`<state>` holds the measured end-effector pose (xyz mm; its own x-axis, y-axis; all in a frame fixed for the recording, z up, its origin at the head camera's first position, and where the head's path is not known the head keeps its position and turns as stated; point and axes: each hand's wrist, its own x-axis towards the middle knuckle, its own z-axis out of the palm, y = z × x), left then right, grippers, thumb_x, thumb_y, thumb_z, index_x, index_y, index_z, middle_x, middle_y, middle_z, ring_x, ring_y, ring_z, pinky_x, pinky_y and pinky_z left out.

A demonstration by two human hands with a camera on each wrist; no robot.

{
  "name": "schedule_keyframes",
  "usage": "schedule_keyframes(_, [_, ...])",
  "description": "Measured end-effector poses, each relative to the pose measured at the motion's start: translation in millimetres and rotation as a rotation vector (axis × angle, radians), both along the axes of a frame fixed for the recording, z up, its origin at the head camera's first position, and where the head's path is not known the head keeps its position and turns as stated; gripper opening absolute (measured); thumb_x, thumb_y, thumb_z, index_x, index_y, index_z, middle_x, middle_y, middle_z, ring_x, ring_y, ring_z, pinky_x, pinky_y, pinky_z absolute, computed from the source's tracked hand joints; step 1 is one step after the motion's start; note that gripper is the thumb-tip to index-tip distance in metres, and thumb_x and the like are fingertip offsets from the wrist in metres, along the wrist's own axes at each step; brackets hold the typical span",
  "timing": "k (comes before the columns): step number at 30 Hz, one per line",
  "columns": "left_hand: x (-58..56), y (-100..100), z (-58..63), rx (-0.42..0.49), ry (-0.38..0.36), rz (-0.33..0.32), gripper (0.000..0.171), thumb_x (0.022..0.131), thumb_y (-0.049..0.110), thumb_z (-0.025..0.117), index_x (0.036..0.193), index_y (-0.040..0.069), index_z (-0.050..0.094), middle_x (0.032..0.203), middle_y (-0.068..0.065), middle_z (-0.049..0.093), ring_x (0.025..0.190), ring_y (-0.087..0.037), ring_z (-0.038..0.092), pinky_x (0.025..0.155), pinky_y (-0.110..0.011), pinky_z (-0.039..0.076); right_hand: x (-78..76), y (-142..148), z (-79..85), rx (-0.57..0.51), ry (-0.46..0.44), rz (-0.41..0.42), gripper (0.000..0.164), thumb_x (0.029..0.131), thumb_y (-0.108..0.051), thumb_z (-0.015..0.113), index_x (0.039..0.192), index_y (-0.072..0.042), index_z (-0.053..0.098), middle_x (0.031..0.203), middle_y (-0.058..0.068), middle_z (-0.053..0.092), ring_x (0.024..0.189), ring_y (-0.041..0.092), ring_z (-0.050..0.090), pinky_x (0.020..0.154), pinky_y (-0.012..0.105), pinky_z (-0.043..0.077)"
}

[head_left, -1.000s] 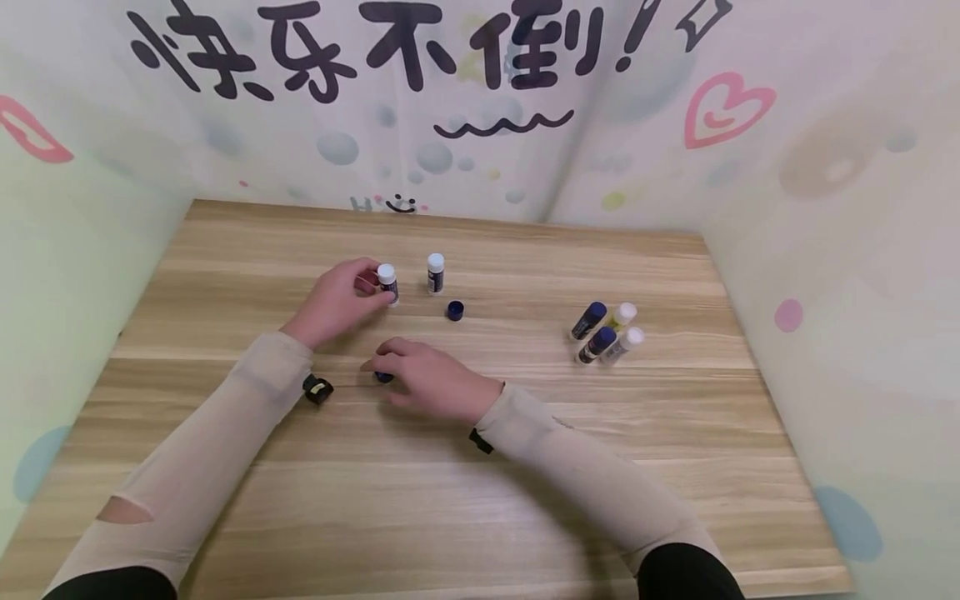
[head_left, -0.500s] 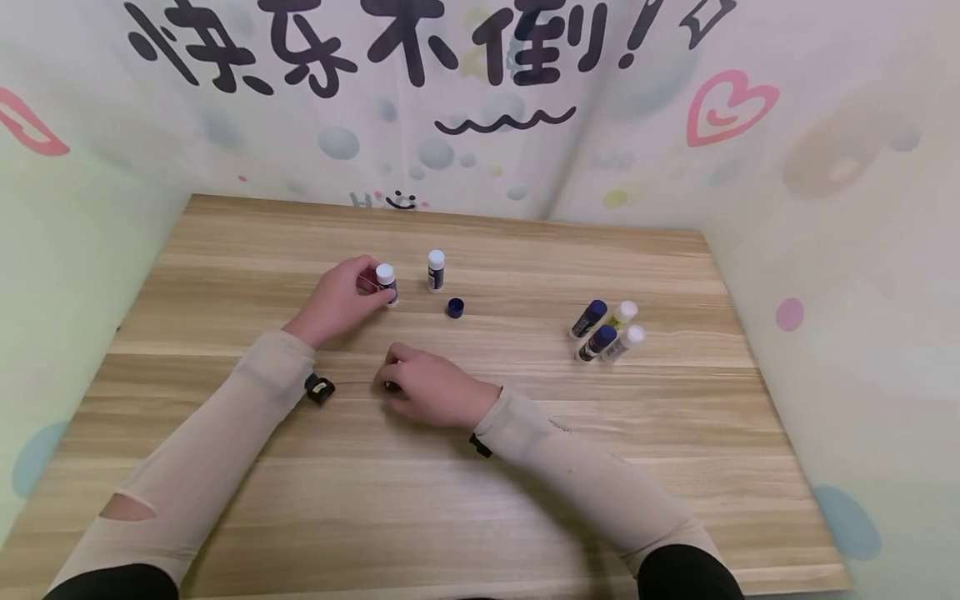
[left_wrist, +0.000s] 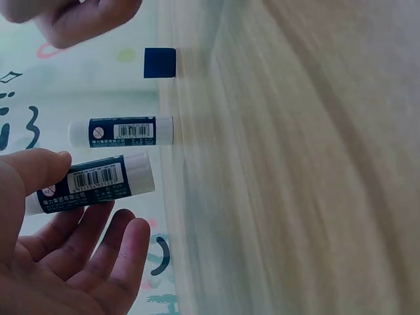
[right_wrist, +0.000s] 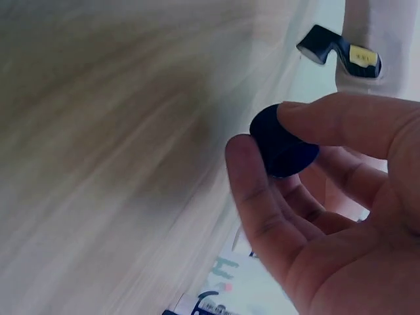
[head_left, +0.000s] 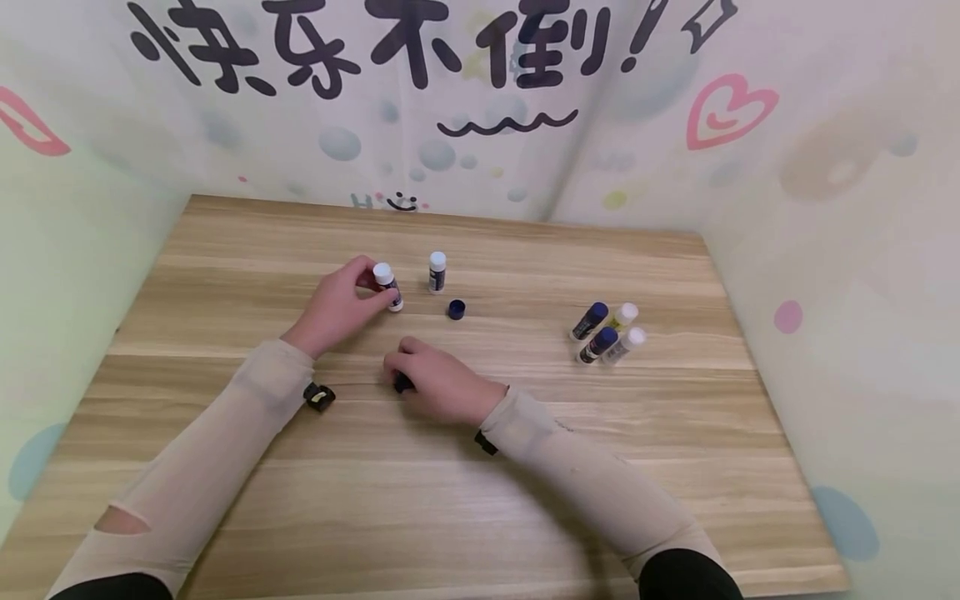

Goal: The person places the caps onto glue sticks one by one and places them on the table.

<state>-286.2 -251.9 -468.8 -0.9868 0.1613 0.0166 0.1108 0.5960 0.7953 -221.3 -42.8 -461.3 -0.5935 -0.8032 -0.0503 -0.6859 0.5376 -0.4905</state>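
Note:
My left hand (head_left: 337, 307) grips an uncapped glue stick (left_wrist: 98, 184) with a dark blue barcode label and a white top. In the left wrist view the stick leans slightly, thumb on one side and fingers on the other. Lower on the table, my right hand (head_left: 446, 385) pinches a dark blue cap (right_wrist: 282, 141) between thumb and fingertips, its hollow end showing in the right wrist view. A second white-topped glue stick (head_left: 437, 272) stands upright just right of the held one. In front of it lies another dark blue cap (head_left: 456, 310).
To the right, several glue sticks stand grouped: two with blue caps (head_left: 588, 321), one with a yellow label (head_left: 622, 315) and a pale one (head_left: 625, 345). A printed white backdrop (head_left: 480, 167) rises behind the wooden table (head_left: 420, 508).
My right hand has closed its fingertips on the cap and drawn it slightly right. The glue stick in my left hand has tilted, its base swinging right.

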Motion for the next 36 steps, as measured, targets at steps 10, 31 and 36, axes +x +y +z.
schedule_keyframes(10, [8.1, 7.0, 2.5, 0.094, -0.016, -0.013, 0.036, 0.096, 0.031, 0.07, 0.121, 0.011, 0.052, 0.117, -0.007, 0.063, 0.108, -0.023, 0.062, 0.092, -0.041, 0.054, -17.7, 20.7, 2.7, -0.113, -0.025, -0.14, 0.024, 0.087, -0.009, 0.072, 0.111, -0.006, 0.072, 0.1, 0.0, 0.057, 0.086, 0.01, 0.053, 0.074, 0.019, 0.047])
schedule_keyframes(31, [32.3, 32.3, 13.9, 0.212, 0.062, -0.091, 0.035, 0.098, 0.028, 0.068, 0.125, 0.008, 0.059, 0.111, -0.007, 0.064, 0.101, -0.02, 0.061, 0.087, -0.037, 0.056, -36.7, 45.4, 25.4, -0.87, -0.228, -0.536, 0.013, 0.092, -0.008, 0.074, 0.103, -0.006, 0.067, 0.104, 0.003, 0.069, 0.091, 0.023, 0.067, 0.079, 0.039, 0.059])
schedule_keyframes(36, [37.3, 36.4, 14.9, 0.213, 0.073, -0.123, 0.033, 0.099, 0.025, 0.067, 0.127, 0.008, 0.06, 0.112, -0.006, 0.064, 0.102, -0.02, 0.06, 0.088, -0.04, 0.055, -30.2, 42.8, 45.9, -0.982, -0.249, -0.572, 0.012, 0.092, 0.002, 0.071, 0.101, 0.004, 0.064, 0.11, 0.012, 0.068, 0.095, 0.025, 0.067, 0.081, 0.043, 0.058])
